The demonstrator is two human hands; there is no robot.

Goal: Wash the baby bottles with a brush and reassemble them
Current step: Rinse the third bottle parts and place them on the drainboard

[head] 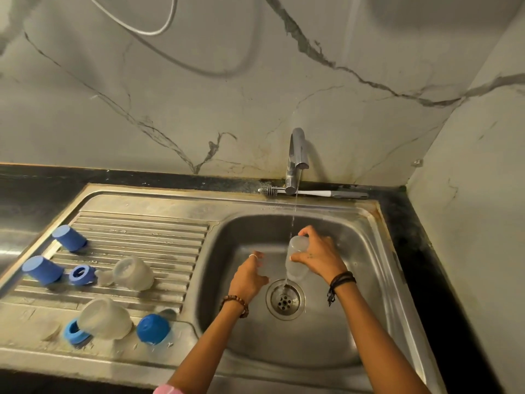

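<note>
Right hand (318,255) grips a clear bottle (295,258) under the tap (297,157) stream, above the sink (369,280) drain. Left hand (248,275) curls beside it; whether it holds anything is unclear. The brush (312,192), partly hidden behind the tap, lies on the far rim.

Right hand (318,255) gripping; left hand (248,277) (seemingly) curled.

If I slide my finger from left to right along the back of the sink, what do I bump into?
Brush bristles → tap → white brush stem → grey brush handle. The brush lies flat behind the tap, on the ledge along the wall.
</note>
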